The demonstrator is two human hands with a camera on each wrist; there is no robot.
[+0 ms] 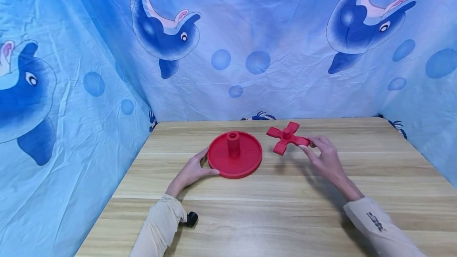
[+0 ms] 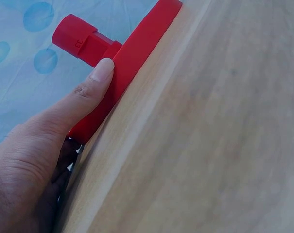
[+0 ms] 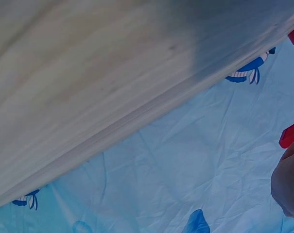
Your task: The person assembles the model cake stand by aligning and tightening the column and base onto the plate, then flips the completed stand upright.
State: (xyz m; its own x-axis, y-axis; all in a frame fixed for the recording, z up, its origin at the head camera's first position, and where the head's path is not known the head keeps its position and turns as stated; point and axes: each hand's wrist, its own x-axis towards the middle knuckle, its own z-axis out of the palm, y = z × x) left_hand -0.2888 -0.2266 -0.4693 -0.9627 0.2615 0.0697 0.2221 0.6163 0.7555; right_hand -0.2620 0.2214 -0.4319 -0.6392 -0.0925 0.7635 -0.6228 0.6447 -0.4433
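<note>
A round red base [image 1: 250, 154] with a raised rim lies on the table, and a hollow post [image 1: 233, 146] stands up from its middle. My left hand [image 1: 192, 171] grips the near left side of that rim between thumb and fingers. In the left wrist view the thumb [image 2: 103, 70] presses on the rim, while the fingers are mostly hidden. To the right, a red four-armed cross piece [image 1: 287, 135] with a short peg on top is held above the table. My right hand [image 1: 326, 160] pinches the end of one arm; the right wrist view catches only part of this hand [image 3: 286, 187].
The wooden table [image 1: 250, 213] reaches back to a blue cloth backdrop [image 1: 232, 74] printed with dolphins. Another cloth wall [image 1: 75, 130] runs along the left side. A small black object [image 1: 191, 219] is at the left sleeve cuff.
</note>
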